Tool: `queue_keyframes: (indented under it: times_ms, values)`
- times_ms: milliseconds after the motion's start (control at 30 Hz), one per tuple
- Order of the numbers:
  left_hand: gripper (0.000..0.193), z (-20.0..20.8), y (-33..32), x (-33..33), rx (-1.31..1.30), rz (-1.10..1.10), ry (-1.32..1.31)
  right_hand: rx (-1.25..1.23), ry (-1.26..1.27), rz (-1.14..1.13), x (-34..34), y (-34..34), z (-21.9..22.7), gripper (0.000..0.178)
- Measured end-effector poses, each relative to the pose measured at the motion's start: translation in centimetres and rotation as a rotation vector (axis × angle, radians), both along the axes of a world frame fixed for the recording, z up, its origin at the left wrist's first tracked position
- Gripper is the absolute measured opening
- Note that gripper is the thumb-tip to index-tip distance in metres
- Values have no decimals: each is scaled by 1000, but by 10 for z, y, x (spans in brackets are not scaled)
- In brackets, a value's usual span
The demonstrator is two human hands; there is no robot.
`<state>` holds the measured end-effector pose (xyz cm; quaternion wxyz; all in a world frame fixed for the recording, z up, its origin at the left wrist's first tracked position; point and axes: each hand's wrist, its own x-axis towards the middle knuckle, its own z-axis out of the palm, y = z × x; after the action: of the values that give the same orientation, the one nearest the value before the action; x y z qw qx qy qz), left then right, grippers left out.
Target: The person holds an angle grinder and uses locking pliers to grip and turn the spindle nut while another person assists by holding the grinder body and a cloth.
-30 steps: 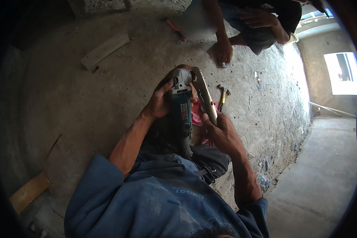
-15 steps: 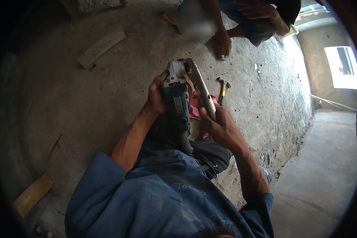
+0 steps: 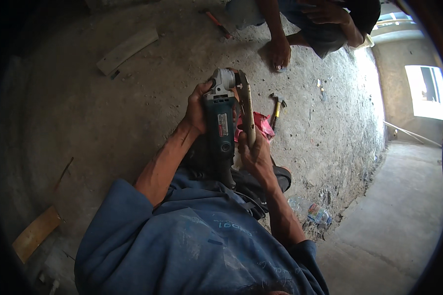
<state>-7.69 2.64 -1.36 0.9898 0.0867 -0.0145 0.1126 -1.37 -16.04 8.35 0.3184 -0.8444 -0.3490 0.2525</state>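
Observation:
My left hand (image 3: 197,109) is closed around the grey head end of a dark teal angle grinder (image 3: 221,123), which lies lengthwise over my lap with its rear handle toward me. My right hand (image 3: 256,152) grips the near end of a long, worn, pale metal bar (image 3: 248,105). The bar's far end meets the side of the grinder's head, where the disc sits mostly hidden edge-on; whether they touch I cannot tell. Behind my right hand lies a crumpled red bag or cloth (image 3: 265,125), partly covered.
A hammer with a yellow and black handle (image 3: 277,109) lies ahead right on rough concrete. Farther off are an orange-handled tool (image 3: 216,23), a board (image 3: 128,50) and a crouching person's hand (image 3: 280,55). A plastic bottle (image 3: 318,215) lies at right, a wooden piece (image 3: 37,233) at lower left.
The bar has turned more upright, and my right hand has shifted left, closer to the grinder. The grinder's body has turned slightly, showing its label and a round cap more fully.

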Motion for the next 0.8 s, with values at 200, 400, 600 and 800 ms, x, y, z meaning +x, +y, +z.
queue_keyframes:
  times_ms: [200, 400, 600, 800]
  values:
    - [65, 0, 0, 1, 46, 28, 67, -55, 145, -102, -7, 6, 17, 28]
    - [63, 7, 0, 2, 70, 46, 127, -115, 179, -102, -3, 7, 20, 33]
    - [61, 0, -3, 3, 33, 7, 216, 17, 283, -128, -1, 0, -8, 28]
    - [48, 4, -6, 8, 20, 122, 197, -3, 246, -157, -1, 2, -14, 25]
